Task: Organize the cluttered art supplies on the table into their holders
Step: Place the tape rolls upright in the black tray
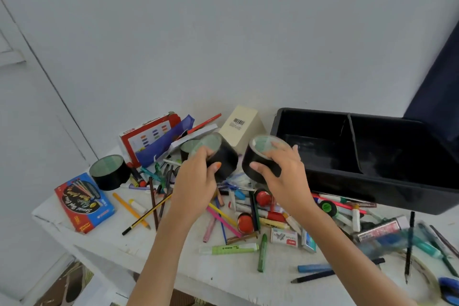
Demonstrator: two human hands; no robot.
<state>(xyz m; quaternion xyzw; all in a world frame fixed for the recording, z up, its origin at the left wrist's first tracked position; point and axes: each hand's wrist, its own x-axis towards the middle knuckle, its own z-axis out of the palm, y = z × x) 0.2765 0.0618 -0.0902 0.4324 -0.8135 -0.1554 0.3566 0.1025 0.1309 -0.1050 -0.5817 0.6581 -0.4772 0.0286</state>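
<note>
Art supplies point(248, 218), among them pencils, markers, crayons and boxes, lie scattered over the white counter point(99, 243), which stands against a pale wall point(223, 32). A black divided bin point(372, 189) sits at its right rear. We see two black tape rolls raised above the clutter, side by side. The left hand point(196, 181) curls round the left roll point(226, 154), thumb on its side. The right hand point(288, 176) grips the right roll point(255, 154), fingers over its top edge, just beside the bin's left wall. A third roll point(109, 171) rests on the counter at the left.
</note>
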